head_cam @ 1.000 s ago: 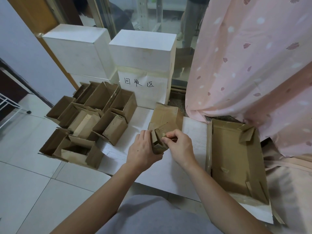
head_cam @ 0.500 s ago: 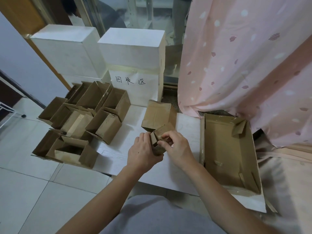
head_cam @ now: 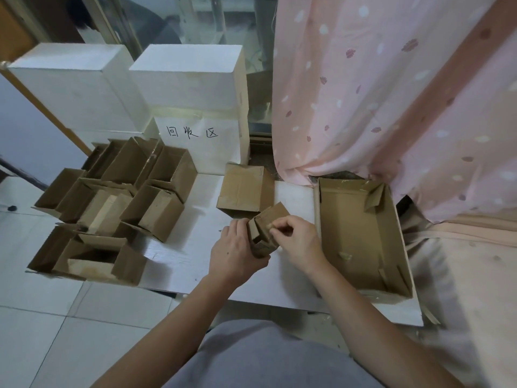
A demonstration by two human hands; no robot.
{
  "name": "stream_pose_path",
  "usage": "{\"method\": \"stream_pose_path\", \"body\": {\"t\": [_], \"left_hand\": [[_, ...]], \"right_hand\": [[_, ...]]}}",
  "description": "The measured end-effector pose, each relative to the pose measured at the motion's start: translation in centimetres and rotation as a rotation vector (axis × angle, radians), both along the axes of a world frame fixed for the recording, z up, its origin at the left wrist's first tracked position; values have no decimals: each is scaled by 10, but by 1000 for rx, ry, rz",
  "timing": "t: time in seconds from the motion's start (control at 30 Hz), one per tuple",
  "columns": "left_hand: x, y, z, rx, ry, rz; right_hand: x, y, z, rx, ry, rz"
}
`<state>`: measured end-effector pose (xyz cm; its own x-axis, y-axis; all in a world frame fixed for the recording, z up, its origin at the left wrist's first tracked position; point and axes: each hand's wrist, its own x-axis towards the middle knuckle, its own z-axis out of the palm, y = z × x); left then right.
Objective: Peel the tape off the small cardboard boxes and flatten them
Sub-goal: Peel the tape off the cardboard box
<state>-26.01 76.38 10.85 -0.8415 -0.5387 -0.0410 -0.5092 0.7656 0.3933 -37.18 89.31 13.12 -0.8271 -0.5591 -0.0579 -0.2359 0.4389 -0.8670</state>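
Cardboard in both hands — small box point(head_cam: 265, 228) gripped from the left by left hand point(head_cam: 236, 254), right hand point(head_cam: 298, 238) pinching at its top flap, above white board point(head_cam: 195, 264) — open boxes point(head_cam: 112, 203) clustered left, shallow tray point(head_cam: 361, 236) right.

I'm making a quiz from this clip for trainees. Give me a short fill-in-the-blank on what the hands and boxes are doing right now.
1. The small cardboard box is held by ____ hands.
2. The right hand pinches at the box's ____ edge.
3. The large shallow cardboard tray lies to the ____ of the hands.
4. The flattened box lies on the ____ board.

Missing words: both; top; right; white
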Motion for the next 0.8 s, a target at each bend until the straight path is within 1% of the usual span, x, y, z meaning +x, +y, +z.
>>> {"method": "stream_pose_path", "body": {"t": [0.1, 0.2, 0.37, 0.47, 0.57, 0.63, 0.73, 0.8], "left_hand": [[-2, 4, 1, 8, -3, -36], [-9, 12, 2, 9, -2, -82], [-19, 21, 1, -8, -40, -160], [-21, 22, 1, -7, -52, -184], [-22, 20, -1, -17, -50, -185], [-22, 19, -1, -14, -46, -182], [-19, 19, -2, -8, -42, -197], [-17, 19, -4, 11, -31, -195]], "right_hand": [[-4, 10, -1, -31, -125, -58], [-7, 21, -3, -77, -184, -153], [-7, 37, -10, -121, -185, -264], [-7, 42, -10, -117, -200, -251], [-6, 43, -9, -111, -191, -163], [-6, 44, -9, -73, -163, -122], [-8, 44, -7, -5, -127, -113], [-9, 42, -7, 3, -165, -140]]}}
